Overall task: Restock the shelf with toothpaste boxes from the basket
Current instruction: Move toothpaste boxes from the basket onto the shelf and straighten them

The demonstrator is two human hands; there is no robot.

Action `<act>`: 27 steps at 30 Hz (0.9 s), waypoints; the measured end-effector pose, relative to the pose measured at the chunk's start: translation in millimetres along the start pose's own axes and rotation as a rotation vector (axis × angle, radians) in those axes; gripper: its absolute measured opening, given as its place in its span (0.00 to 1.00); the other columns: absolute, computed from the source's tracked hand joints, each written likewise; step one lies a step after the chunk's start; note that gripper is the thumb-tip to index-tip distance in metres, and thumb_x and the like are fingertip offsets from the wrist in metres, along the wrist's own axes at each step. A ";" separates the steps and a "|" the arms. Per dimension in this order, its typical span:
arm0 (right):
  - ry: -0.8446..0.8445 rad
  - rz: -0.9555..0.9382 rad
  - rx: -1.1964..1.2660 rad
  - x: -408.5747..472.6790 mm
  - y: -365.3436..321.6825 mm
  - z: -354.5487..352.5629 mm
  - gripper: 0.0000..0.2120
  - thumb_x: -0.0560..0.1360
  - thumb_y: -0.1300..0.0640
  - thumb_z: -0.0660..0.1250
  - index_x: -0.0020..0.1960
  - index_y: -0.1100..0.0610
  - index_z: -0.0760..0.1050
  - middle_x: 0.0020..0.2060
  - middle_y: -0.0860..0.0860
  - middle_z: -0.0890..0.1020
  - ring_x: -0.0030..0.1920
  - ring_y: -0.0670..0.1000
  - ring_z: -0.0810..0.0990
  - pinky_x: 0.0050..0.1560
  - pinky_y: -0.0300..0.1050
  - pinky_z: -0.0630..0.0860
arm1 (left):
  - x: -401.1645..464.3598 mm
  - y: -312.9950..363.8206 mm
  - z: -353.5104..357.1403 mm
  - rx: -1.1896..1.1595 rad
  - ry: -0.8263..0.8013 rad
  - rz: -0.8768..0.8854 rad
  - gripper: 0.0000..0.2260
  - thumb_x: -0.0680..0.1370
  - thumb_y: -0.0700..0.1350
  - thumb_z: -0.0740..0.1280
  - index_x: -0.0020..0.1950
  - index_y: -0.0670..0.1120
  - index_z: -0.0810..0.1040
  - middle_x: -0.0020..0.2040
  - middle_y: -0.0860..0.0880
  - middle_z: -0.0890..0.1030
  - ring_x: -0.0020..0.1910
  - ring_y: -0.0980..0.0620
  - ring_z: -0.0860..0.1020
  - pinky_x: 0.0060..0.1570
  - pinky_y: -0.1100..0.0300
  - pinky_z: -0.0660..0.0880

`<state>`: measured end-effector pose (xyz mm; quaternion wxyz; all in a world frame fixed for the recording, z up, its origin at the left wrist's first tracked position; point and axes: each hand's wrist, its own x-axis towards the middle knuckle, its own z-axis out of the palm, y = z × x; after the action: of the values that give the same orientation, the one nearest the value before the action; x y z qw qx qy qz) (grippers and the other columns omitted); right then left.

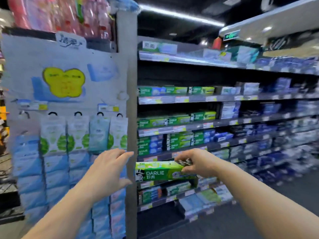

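Now right hand (198, 163) gripping toothpaste box (162, 171) at shelf (172, 157), left hand (107, 169) spread.

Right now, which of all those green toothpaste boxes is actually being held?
The green Darlie box in front of the lower shelves: the right hand grips its right end. The rest sit stacked on shelves.

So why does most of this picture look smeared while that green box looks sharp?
In the head view, the green Darlie box pinched by the right hand reads crisply; the shelves streak with motion blur towards the right edge, wide-angle distortion bends them, and the ceiling strip light glares.
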<state>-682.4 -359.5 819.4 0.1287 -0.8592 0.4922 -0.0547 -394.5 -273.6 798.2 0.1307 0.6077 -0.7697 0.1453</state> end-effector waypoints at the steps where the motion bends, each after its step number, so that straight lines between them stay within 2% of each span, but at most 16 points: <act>1: 0.023 0.021 0.001 -14.5 19.9 -11.3 0.19 0.74 0.51 0.70 0.65 0.43 0.74 0.63 0.43 0.77 0.58 0.46 0.76 0.57 0.44 0.75 | 14.9 21.8 -2.8 -0.003 0.016 0.019 0.39 0.61 0.60 0.77 0.69 0.49 0.71 0.61 0.49 0.77 0.60 0.45 0.76 0.59 0.52 0.73; 5: 0.088 0.079 -0.012 -56.5 84.9 -52.8 0.20 0.75 0.51 0.69 0.65 0.42 0.73 0.63 0.42 0.77 0.58 0.46 0.77 0.58 0.46 0.76 | 68.5 90.6 -10.8 -0.051 0.056 0.103 0.38 0.68 0.60 0.72 0.74 0.50 0.62 0.69 0.50 0.70 0.68 0.47 0.68 0.67 0.55 0.64; 8: 0.132 0.106 -0.009 -68.4 119.8 -74.9 0.19 0.74 0.51 0.70 0.65 0.42 0.74 0.56 0.41 0.78 0.51 0.44 0.77 0.53 0.42 0.75 | 104.4 120.2 -8.5 -0.082 0.033 0.115 0.38 0.72 0.61 0.68 0.76 0.52 0.55 0.72 0.54 0.64 0.71 0.52 0.62 0.69 0.59 0.60; 12: 0.166 0.105 -0.017 -55.7 157.0 -94.6 0.19 0.75 0.49 0.69 0.65 0.40 0.73 0.57 0.41 0.77 0.49 0.43 0.75 0.46 0.38 0.72 | 151.1 135.9 1.5 -0.082 0.049 0.139 0.39 0.71 0.63 0.68 0.76 0.54 0.54 0.73 0.55 0.62 0.72 0.53 0.59 0.71 0.57 0.57; 16: 0.198 0.094 -0.024 -15.6 187.3 -112.2 0.19 0.75 0.49 0.69 0.65 0.42 0.73 0.62 0.42 0.77 0.55 0.45 0.76 0.53 0.40 0.73 | 201.1 132.6 18.0 -0.073 0.095 0.142 0.39 0.71 0.62 0.68 0.76 0.54 0.54 0.73 0.55 0.62 0.72 0.53 0.59 0.72 0.56 0.57; 21: 0.272 0.058 -0.087 70.1 219.8 -142.2 0.18 0.75 0.49 0.69 0.64 0.43 0.75 0.62 0.44 0.77 0.59 0.48 0.76 0.58 0.44 0.74 | 282.5 105.8 39.5 -0.033 0.111 0.119 0.38 0.71 0.60 0.69 0.76 0.54 0.55 0.73 0.54 0.60 0.73 0.52 0.57 0.73 0.56 0.53; 24: 0.310 0.024 -0.069 130.5 235.9 -164.7 0.17 0.74 0.50 0.70 0.63 0.44 0.76 0.61 0.44 0.78 0.58 0.48 0.77 0.58 0.46 0.74 | 336.1 82.6 42.4 -0.003 0.128 0.103 0.37 0.71 0.59 0.69 0.75 0.54 0.56 0.73 0.54 0.61 0.72 0.52 0.58 0.72 0.55 0.53; 27: 0.376 -0.009 -0.052 185.4 250.8 -182.5 0.17 0.73 0.49 0.71 0.62 0.42 0.76 0.56 0.43 0.80 0.53 0.47 0.78 0.53 0.45 0.75 | 384.3 60.1 39.5 0.003 0.181 0.087 0.36 0.70 0.58 0.71 0.74 0.54 0.59 0.72 0.54 0.62 0.72 0.52 0.59 0.71 0.55 0.55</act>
<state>-836.8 -670.4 919.8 0.0119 -0.8389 0.5052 -0.2021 -541.3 -620.5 903.0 0.1923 0.5582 -0.7803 0.2063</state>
